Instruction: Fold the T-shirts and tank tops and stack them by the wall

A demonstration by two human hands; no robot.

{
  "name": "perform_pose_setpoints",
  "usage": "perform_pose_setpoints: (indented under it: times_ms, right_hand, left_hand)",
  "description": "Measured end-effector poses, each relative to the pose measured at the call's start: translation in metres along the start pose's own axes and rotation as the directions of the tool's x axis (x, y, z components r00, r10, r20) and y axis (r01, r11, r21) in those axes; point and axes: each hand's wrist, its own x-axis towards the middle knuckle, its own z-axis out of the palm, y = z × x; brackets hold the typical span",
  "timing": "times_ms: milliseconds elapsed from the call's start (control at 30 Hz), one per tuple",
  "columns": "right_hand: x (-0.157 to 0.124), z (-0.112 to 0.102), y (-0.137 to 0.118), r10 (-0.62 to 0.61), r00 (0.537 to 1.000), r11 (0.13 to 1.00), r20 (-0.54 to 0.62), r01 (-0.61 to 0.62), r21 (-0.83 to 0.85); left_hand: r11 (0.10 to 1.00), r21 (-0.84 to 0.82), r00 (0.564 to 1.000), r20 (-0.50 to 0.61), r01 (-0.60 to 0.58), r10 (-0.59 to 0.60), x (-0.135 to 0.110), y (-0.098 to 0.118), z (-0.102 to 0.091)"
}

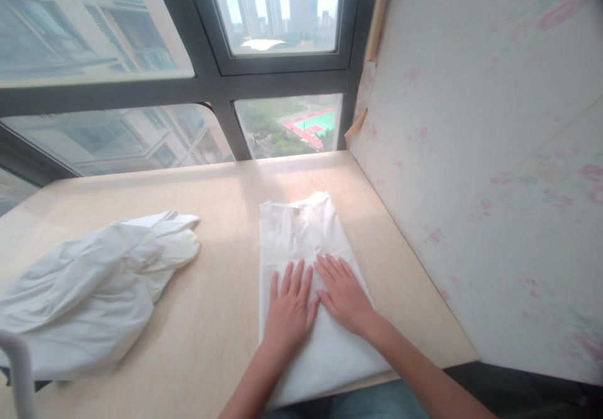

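Observation:
A white folded shirt [301,230] lies lengthwise on the pale wooden table [221,199], its collar end toward the window. My left hand [288,306] rests flat on the shirt's middle, fingers stretched out. My right hand [343,293] lies flat beside it, fingers spread and pointing up-left, thumb touching the left hand. Neither hand holds anything.
A crumpled white garment [94,287] is heaped on the table's left side. A flowered wall panel [480,155] runs along the table's right edge. Large windows [277,10] stand behind the table. A white curved bar [19,369] shows at the lower left.

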Motion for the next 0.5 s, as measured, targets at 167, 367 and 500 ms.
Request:
perform_pose_setpoints:
  times_ms: [167,367,500]
  right_hand:
    - [-0.018,-0.007,-0.015,0.011,0.999,0.987,-0.047,-0.003,0.161]
    - [-0.067,-0.043,-0.024,-0.133,0.99,0.972,-0.035,0.137,0.188]
    - [-0.117,-0.058,-0.016,-0.324,0.946,0.942,-0.032,0.325,0.086]
  left_hand:
    - [0.999,0.047,0.998,-0.051,-0.018,0.02,-0.028,0.0,-0.016]
    - [0.984,0.018,0.979,-0.096,-0.177,0.178,-0.086,-0.002,-0.048]
    - [0.945,0.001,0.93,-0.182,-0.326,0.321,-0.13,-0.018,-0.054]
